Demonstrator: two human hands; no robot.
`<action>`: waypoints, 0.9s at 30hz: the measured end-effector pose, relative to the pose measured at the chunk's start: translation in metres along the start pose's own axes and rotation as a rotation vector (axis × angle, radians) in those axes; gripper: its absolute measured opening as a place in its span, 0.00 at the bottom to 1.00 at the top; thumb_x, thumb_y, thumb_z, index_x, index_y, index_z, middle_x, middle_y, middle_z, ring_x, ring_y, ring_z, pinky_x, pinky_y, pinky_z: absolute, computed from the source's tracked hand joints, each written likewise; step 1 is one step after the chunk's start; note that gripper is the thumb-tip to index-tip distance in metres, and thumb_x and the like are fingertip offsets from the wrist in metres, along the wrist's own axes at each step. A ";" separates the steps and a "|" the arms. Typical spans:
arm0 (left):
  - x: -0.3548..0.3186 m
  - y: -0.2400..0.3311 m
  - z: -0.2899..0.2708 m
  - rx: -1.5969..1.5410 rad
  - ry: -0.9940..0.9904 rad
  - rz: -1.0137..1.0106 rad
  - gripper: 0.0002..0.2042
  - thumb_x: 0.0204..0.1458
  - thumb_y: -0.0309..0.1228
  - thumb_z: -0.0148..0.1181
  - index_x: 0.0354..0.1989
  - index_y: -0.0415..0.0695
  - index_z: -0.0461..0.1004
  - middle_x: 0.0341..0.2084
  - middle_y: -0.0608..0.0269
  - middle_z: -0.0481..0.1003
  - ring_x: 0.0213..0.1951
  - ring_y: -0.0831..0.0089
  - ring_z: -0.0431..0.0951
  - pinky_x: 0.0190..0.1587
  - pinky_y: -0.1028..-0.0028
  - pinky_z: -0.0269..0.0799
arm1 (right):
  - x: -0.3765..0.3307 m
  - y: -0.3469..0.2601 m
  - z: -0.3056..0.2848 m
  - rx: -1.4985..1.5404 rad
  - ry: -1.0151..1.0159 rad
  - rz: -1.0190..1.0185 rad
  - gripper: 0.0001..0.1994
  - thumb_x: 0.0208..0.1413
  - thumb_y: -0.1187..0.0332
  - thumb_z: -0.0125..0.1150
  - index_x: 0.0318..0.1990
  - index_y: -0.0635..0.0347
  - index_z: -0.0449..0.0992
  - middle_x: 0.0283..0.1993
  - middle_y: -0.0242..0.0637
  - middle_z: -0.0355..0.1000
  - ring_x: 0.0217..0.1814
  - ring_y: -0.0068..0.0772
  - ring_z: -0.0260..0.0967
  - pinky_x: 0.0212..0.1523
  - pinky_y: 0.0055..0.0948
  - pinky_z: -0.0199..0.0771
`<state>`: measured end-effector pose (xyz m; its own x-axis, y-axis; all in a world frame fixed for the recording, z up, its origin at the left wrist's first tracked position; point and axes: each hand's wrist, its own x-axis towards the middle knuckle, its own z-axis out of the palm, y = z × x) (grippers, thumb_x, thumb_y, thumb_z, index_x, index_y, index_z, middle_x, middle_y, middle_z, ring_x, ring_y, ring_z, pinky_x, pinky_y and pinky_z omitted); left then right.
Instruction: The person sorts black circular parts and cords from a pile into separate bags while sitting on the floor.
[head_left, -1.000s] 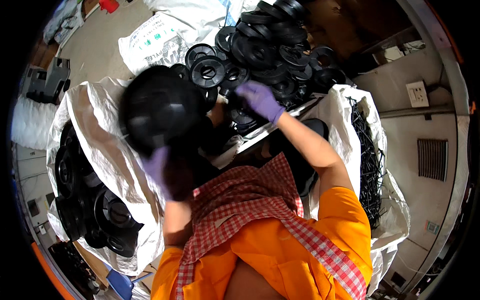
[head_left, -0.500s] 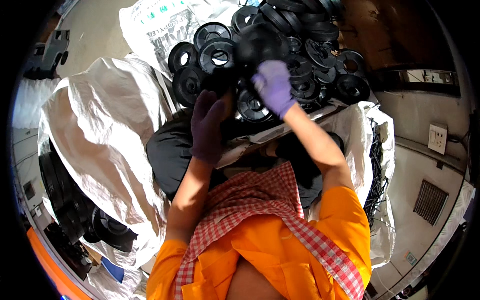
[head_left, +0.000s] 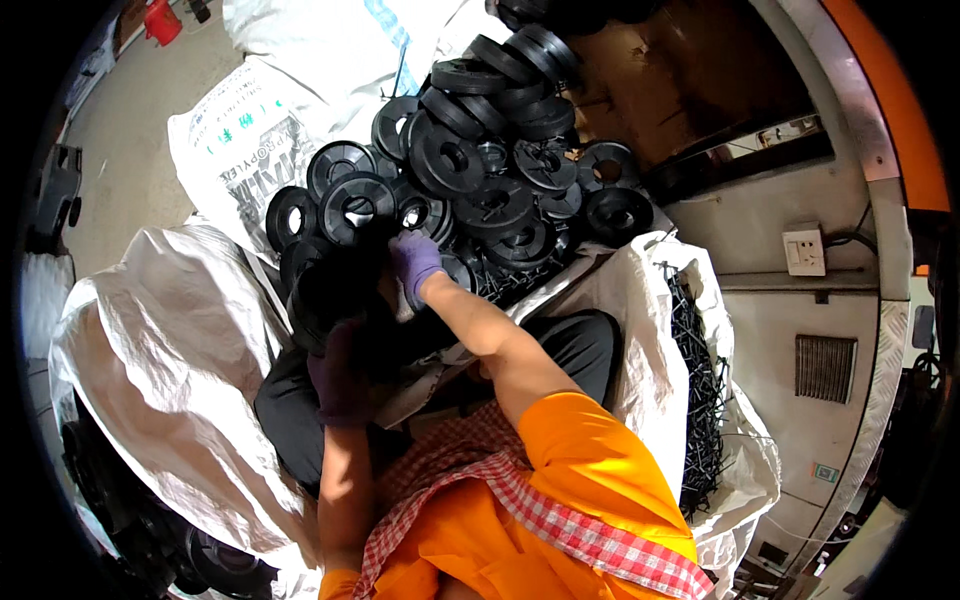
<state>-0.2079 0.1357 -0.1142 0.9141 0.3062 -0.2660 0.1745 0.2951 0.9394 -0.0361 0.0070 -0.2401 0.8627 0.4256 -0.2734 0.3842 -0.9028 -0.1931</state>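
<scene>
black disc (head_left: 318, 290) (shadowed) just beyond left fingers (head_left: 343, 338)

Left of centre, shadow obscures what the left hand (head_left: 338, 378) and right hand (head_left: 415, 263) touch, while black discs (head_left: 226, 562) at lower left fade into darkness and the bottom edge crops the orange shirt (head_left: 480, 545).

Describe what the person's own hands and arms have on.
The right hand and left hand each wear a plain-looking purple glove ending at the wrist, the left one darkened by shadow. Both forearms are bare. The right sleeve is short, loose and orange; only an orange edge of the left sleeve shows.
</scene>
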 end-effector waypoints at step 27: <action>-0.019 0.038 0.035 -0.222 -0.123 -0.209 0.12 0.44 0.25 0.59 0.39 0.42 0.75 0.31 0.70 0.74 0.30 0.80 0.72 0.35 0.78 0.69 | -0.147 -0.029 -0.087 0.998 0.325 -0.367 0.11 0.47 0.69 0.58 0.37 0.65 0.69 0.57 0.59 0.57 0.59 0.62 0.55 0.61 0.46 0.56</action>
<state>-0.2061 0.1097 -0.0665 0.9066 0.1102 -0.4075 0.2917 0.5343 0.7934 -0.1455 -0.0353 -0.1121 0.8523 0.4883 0.1877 0.3228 -0.2087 -0.9232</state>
